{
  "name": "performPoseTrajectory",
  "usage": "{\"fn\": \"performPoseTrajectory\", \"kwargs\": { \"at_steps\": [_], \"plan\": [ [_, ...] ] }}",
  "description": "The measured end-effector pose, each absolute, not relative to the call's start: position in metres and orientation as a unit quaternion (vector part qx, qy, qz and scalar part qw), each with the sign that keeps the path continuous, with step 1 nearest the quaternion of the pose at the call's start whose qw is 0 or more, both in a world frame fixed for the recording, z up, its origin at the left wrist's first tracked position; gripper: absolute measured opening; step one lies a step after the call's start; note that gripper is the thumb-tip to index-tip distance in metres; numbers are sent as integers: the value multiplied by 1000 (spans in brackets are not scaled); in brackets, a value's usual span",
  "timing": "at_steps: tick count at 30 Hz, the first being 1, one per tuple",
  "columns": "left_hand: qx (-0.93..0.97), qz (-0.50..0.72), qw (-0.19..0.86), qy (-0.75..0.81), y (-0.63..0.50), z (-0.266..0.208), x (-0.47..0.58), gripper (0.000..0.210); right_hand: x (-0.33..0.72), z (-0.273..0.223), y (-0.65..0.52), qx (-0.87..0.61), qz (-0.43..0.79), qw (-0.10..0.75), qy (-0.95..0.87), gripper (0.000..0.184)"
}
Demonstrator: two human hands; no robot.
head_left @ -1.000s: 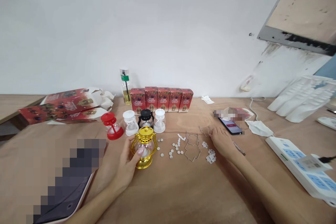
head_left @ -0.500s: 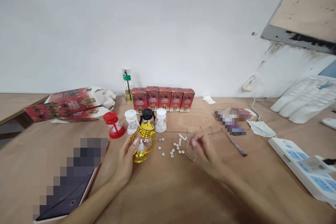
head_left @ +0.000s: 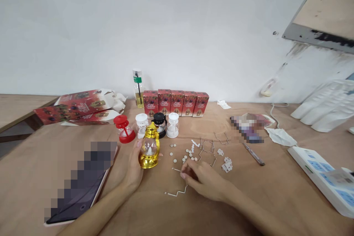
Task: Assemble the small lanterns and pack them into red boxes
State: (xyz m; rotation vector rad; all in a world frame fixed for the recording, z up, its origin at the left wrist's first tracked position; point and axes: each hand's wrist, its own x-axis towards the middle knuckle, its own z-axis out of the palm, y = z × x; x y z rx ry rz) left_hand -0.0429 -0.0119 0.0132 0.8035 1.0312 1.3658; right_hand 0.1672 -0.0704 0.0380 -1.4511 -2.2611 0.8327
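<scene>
- Head view, nearest: right hand pinches a bent wire, fingertips together; a slack pinch could let it twist.
- Left hand, half-curled, has the gold lantern left of centre; a loosened curl could drop it.
- Just beyond, loose discs could scatter if knuckles sweep.

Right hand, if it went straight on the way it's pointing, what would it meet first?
The right hand would probably meet the gold lantern held in the left hand, though depth is unclear, so it might pass in front.
</scene>
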Motion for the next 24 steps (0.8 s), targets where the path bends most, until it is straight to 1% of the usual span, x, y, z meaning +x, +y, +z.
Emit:
{"fn": "performPoseTrajectory", "kwargs": {
  "at_steps": [2,5,7,8,9,10,12,14,16,19,22,24],
  "plan": [
    [307,574,621,436,-12,19,-43,42,160,35,-76,-523,208,167,-810,20],
    [275,561,649,434,-10,22,-45,37,148,23,-85,-515,89,205,-828,52],
    [272,556,658,429,-9,22,-46,35,141,14,-89,-505,39,226,-832,74],
    [273,554,661,427,-9,22,-46,36,138,10,-90,-503,27,229,-833,80],
    [275,553,661,425,-9,21,-46,36,136,7,-91,-502,22,226,-835,82],
    [277,553,661,424,-9,21,-45,37,134,4,-92,-503,22,218,-836,80],
    [281,552,660,425,-11,21,-44,40,133,1,-93,-502,29,203,-840,67],
    [288,549,659,426,-12,21,-42,42,132,0,-94,-496,42,213,-841,56],
    [311,537,660,425,-14,21,-42,46,133,-1,-93,-483,58,266,-832,51],
    [374,513,648,421,-16,20,-45,51,140,1,-90,-456,77,402,-790,54],
    [473,476,612,418,-17,21,-49,45,149,1,-84,-435,58,523,-731,56],
    [543,424,602,404,-18,23,-51,40,154,0,-80,-423,58,566,-705,55]
  ]
}}
